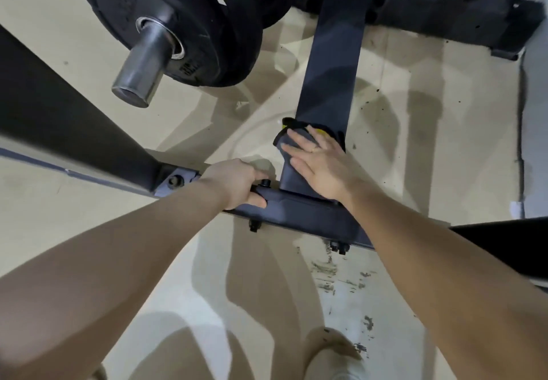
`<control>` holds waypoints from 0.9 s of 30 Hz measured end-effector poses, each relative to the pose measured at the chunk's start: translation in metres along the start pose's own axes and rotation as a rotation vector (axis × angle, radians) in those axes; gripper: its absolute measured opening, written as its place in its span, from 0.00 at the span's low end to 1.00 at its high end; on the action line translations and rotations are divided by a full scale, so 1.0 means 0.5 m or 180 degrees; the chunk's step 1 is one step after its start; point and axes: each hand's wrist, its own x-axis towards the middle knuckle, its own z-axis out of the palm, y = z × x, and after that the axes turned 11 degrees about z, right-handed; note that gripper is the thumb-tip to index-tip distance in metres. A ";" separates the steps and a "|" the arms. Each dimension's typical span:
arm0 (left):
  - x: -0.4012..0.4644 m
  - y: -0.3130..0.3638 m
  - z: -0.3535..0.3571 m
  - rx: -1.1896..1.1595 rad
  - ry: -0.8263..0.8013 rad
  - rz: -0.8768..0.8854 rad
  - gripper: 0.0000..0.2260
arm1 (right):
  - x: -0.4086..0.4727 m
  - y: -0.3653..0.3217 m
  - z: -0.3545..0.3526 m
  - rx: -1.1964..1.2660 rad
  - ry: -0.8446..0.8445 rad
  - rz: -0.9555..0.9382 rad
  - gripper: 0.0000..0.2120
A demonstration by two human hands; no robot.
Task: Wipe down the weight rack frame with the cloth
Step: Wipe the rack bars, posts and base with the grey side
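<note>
The dark grey weight rack frame [332, 62] has a flat floor bar running away from me and a cross bar at its near end. A grey cloth with a yellow edge [286, 139] lies on the floor bar. My right hand [318, 163] presses flat on the cloth with straight fingers. My left hand [237, 182] grips the near cross bar beside a bolt, fingers curled round its edge.
Black weight plates [207, 24] on a steel sleeve [142, 65] hang at upper left. A slanted frame post [59, 113] runs along the left. The far base bar [430, 3] crosses the top. The beige floor [341, 284] has scuff marks.
</note>
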 end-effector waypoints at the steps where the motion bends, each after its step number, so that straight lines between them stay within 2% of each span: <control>1: 0.000 0.004 0.003 0.0051 0.0037 0.0005 0.23 | 0.018 -0.004 -0.004 0.0057 0.0093 0.0120 0.20; 3: -0.002 0.012 0.008 0.0144 0.0056 0.0012 0.23 | 0.009 -0.014 0.006 0.0433 0.0193 0.0300 0.20; 5: -0.002 0.018 0.004 0.0133 0.0020 -0.0026 0.23 | -0.044 -0.026 0.034 0.0720 0.0263 0.0180 0.25; 7: -0.001 0.020 0.004 -0.0029 -0.0019 -0.0166 0.23 | -0.088 -0.029 0.042 0.0527 0.0233 -0.0084 0.28; 10: -0.004 0.026 0.016 -0.0240 0.0040 -0.0412 0.23 | -0.040 -0.008 0.018 -0.0124 0.0066 -0.0301 0.20; 12: -0.012 0.025 0.030 -0.0284 0.0162 -0.0514 0.23 | 0.010 -0.012 -0.001 -0.0593 0.0154 -0.0299 0.19; 15: -0.031 0.017 0.042 -0.0655 0.0485 -0.0482 0.22 | 0.033 -0.035 0.015 -0.0663 0.0200 -0.0151 0.24; 17: -0.031 0.006 0.033 -0.0675 0.0598 -0.0487 0.20 | 0.002 -0.043 0.048 -0.0570 0.0561 -0.0605 0.25; 19: -0.025 0.002 0.019 -0.0574 0.0598 -0.0594 0.24 | -0.012 -0.035 0.058 -0.0462 0.0854 -0.1012 0.22; 20: -0.022 0.000 0.016 -0.0545 0.0599 -0.0608 0.25 | 0.003 -0.031 0.049 -0.0553 0.0711 -0.1061 0.23; 22: -0.022 -0.004 0.013 -0.0638 0.0650 -0.0550 0.25 | 0.045 -0.039 0.011 -0.0839 0.0255 -0.0930 0.28; 26: -0.013 -0.016 0.005 -0.0813 0.0689 -0.0516 0.22 | 0.098 -0.043 -0.008 -0.0878 0.0357 -0.0256 0.38; 27: -0.009 -0.018 0.005 -0.0869 0.0684 -0.0537 0.20 | 0.085 -0.044 0.003 -0.0816 0.0373 -0.0268 0.37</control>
